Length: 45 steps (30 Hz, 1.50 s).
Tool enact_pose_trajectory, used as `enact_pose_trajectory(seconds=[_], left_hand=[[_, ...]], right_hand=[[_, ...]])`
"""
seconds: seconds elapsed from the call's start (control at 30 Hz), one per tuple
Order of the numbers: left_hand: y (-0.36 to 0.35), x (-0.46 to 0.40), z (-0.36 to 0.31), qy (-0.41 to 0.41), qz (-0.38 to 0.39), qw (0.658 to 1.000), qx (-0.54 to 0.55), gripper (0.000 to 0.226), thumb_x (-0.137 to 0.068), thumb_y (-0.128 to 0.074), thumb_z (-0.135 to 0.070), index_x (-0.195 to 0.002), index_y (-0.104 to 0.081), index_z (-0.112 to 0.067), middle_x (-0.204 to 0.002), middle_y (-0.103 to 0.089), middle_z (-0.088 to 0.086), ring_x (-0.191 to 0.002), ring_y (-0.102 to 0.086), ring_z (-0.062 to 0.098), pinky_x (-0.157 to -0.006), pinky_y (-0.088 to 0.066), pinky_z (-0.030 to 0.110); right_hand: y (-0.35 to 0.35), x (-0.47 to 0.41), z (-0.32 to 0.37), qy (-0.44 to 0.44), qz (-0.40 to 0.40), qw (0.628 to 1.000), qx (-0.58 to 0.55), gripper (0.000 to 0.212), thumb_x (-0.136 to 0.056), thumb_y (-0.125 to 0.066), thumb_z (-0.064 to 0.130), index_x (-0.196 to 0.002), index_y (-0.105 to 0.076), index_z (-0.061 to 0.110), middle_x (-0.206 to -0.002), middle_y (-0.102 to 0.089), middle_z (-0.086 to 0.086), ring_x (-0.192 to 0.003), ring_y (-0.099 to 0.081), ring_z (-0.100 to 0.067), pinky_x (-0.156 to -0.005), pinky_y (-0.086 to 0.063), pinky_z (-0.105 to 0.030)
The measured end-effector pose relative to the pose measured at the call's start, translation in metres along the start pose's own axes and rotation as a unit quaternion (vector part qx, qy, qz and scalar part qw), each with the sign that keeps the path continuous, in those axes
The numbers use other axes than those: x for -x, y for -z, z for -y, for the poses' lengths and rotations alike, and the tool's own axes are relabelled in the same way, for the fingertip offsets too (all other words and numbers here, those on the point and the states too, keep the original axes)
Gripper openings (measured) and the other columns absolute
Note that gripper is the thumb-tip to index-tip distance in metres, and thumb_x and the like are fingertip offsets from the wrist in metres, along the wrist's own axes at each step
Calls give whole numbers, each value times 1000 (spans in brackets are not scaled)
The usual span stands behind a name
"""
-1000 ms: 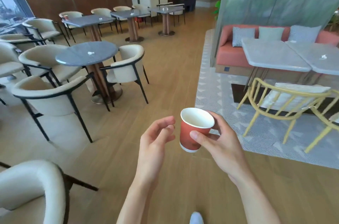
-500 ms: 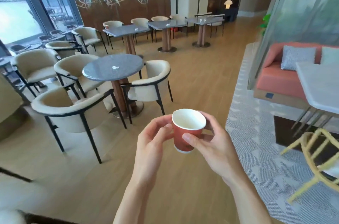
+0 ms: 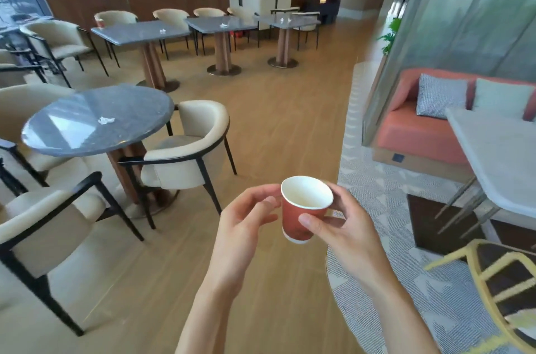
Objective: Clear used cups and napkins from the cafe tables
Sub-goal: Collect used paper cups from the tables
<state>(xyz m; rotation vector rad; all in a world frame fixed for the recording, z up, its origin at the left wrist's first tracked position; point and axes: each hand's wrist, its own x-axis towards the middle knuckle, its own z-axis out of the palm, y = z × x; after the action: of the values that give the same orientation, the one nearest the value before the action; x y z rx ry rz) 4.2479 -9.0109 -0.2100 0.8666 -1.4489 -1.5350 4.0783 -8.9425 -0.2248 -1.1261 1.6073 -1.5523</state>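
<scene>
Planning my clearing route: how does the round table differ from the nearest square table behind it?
The round table has a circular top and one crumpled napkin. The square table is rectangular and holds a napkin plus a red cup at its far corner. Both have grey tops on brown pedestals.

The view has advanced toward the round grey stone table (image 3: 95, 124) (its crumpled white napkin (image 3: 106, 120) now nearer), while the left hand (image 3: 245, 226) has closed against the red paper cup (image 3: 301, 213) gripped by the right hand (image 3: 345, 230).
</scene>
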Motion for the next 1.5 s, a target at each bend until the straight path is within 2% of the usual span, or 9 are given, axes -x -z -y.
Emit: enact_pose_trajectory(seconds=[0.2, 0.3, 0.4, 0.53, 0.67, 0.8, 1.0, 1.23, 1.5], left_hand=[[28, -152, -2, 9, -31, 999, 15, 27, -89, -60, -32, -107, -79, -26, -111, -77, -1, -101, -72, 15, -98, -55, 40], [37, -203, 10, 15, -43, 999, 19, 27, -89, -59, -31, -106, -79, -25, -109, -77, 0, -103, -71, 15, -95, -57, 39], [40, -267, 25, 34, -50, 998, 19, 26, -87, -60, -31, -103, -80, -25, -106, -77, 1, -103, -71, 16, -94, -58, 38], [39, -357, 42, 44, -45, 998, 6, 25, -86, -62, -37, -102, -79, -28, -107, -77, 1, -103, -72, 16, -95, -57, 37], [35, -464, 46, 45, -64, 997, -2, 24, -86, -62, -33, -100, -80, -26, -108, -77, 4, -104, -72, 20, -96, -58, 42], [28, -570, 33, 22, -87, 996, -3, 28, -83, -64, -38, -103, -79, -26, -106, -77, 2, -101, -73, 18, -94, -58, 39], [22, -687, 39, 14, -99, 995, 13, 22, -90, -62, -28, -104, -79, -23, -105, -77, 5, -105, -72, 20, -94, -57, 43], [28, -837, 68, 24, -82, 995, 45, 23, -88, -60, -29, -100, -79, -25, -106, -78, 5, -102, -74, 21, -86, -60, 31], [75, -1058, 72, 28, -100, 993, 61, 28, -87, -60, -25, -106, -77, -13, -105, -78, 10, -103, -73, 28, -90, -61, 43]], right_hand=[[-4, -143, -5, -11, -40, 999, 10, 58, -72, -86, 30, -123, -61, 39, -113, -70, 29, -99, -72, -1, -77, -54, -14], [-14, -195, -16, -21, -45, 999, 6, 65, -65, -85, 36, -126, -61, 35, -115, -71, 24, -99, -72, -3, -78, -54, -15], [-26, -260, -37, -29, -27, 999, -1, 70, -67, -86, 31, -132, -61, 27, -118, -72, 13, -99, -72, -5, -80, -56, -19], [-35, -357, -66, -29, -11, 999, -16, 74, -63, -86, 36, -133, -61, 26, -119, -72, 11, -101, -72, -4, -81, -56, -20], [-35, -474, -80, -16, 0, 1000, -26, 77, -63, -85, 38, -135, -60, 28, -121, -71, 12, -103, -70, -1, -81, -55, -17], [-38, -594, -70, 10, 15, 999, -44, 76, -64, -85, 38, -135, -60, 27, -122, -70, 11, -112, -66, -4, -81, -54, -17], [-49, -709, -76, 20, 49, 998, -41, 73, -68, -87, 32, -136, -59, 25, -122, -70, 10, -111, -66, -3, -81, -53, -14], [-63, -848, -116, 2, 51, 999, -14, 74, -67, -88, 32, -135, -59, 26, -120, -70, 18, -111, -67, -5, -82, -54, -17], [-116, -1060, -124, 5, 56, 998, 7, 72, -69, -93, 30, -133, -60, 26, -121, -71, 13, -108, -69, -10, -84, -55, -21]])
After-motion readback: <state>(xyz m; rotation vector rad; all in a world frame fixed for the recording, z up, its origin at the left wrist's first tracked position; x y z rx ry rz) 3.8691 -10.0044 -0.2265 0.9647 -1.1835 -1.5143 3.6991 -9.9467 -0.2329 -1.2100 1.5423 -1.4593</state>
